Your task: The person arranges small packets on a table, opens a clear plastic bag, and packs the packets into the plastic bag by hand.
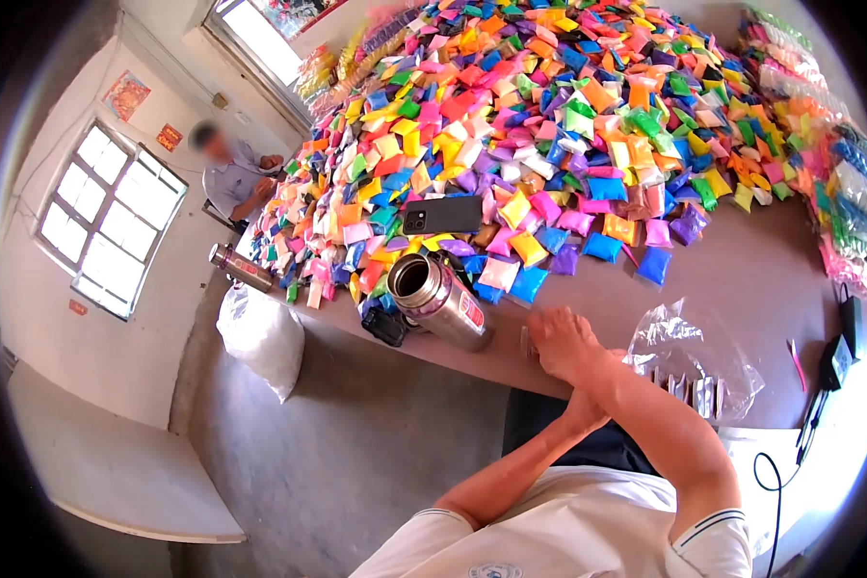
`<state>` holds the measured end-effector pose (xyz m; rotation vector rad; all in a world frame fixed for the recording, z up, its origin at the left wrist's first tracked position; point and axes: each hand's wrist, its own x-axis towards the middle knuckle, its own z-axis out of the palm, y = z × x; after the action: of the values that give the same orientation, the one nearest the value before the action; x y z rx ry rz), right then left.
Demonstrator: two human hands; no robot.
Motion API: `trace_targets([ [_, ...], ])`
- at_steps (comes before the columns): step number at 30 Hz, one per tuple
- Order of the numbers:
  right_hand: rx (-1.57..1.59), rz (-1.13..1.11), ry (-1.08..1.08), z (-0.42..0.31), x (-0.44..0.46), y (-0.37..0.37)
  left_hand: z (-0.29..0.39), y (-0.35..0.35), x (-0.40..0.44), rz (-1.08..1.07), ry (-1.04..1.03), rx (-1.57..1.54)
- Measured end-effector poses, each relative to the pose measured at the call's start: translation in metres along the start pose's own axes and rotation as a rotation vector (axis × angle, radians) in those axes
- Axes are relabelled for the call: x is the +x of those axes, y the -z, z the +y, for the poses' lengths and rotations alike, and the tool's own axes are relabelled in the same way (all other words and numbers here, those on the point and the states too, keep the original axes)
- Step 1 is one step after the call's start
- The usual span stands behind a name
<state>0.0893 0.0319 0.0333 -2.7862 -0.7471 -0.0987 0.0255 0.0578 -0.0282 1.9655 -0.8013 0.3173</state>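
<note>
My right hand (561, 339) rests at the near edge of the table, its fingers curled, with a small clear piece (527, 341) beside the fingertips. What it grips, if anything, I cannot make out. Beneath my right forearm crosses my left hand (588, 412), its fingers mostly hidden. To the right of both hands lies a clear plastic bag (679, 332), with several small narrow strips (689, 393) at its lower side. A steel thermos flask (453, 313) without a lid stands left of my right hand.
A big heap of colourful small packets (549, 125) covers the table (742, 279). A black phone (443, 215) lies on its near side. Bagged packets (853, 193), a pink stick (798, 364) and black adapters (835, 361) are at right. Another person (233, 178) sits far left, near a white sack (260, 332).
</note>
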Motion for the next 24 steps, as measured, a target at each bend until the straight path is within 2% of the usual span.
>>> trace_targets([
  [1,-0.020,0.020,0.014,-0.001,-0.002,-0.002,0.000,0.000,0.000,0.020,-0.107,0.230],
  [2,-0.016,0.023,0.015,-0.002,-0.004,-0.002,0.001,-0.001,0.000,0.018,-0.108,0.234],
  [4,-0.075,-0.046,0.038,-0.003,-0.005,-0.001,0.002,0.000,0.001,-0.012,0.156,-0.069],
  [8,0.024,-0.024,0.012,-0.006,-0.004,-0.001,0.001,-0.003,0.000,0.045,0.117,0.049],
  [10,-0.017,-0.063,0.020,-0.007,-0.003,0.000,0.003,-0.001,0.001,-0.018,0.204,0.042],
  [13,-0.031,-0.077,0.036,-0.007,-0.003,0.002,0.010,0.003,0.004,-0.016,0.226,-0.014],
  [16,-0.033,-0.082,0.020,-0.005,-0.008,-0.001,0.005,-0.001,0.003,0.028,0.143,0.031],
  [19,-0.088,-0.039,0.015,-0.007,-0.012,0.004,0.004,-0.004,0.002,0.027,0.195,-0.008],
  [23,-0.079,-0.019,0.017,-0.007,-0.013,0.008,0.004,-0.006,0.007,0.120,0.131,0.057],
  [24,-0.047,-0.083,0.012,-0.009,-0.012,0.009,0.005,-0.005,0.007,0.130,0.134,0.050],
])
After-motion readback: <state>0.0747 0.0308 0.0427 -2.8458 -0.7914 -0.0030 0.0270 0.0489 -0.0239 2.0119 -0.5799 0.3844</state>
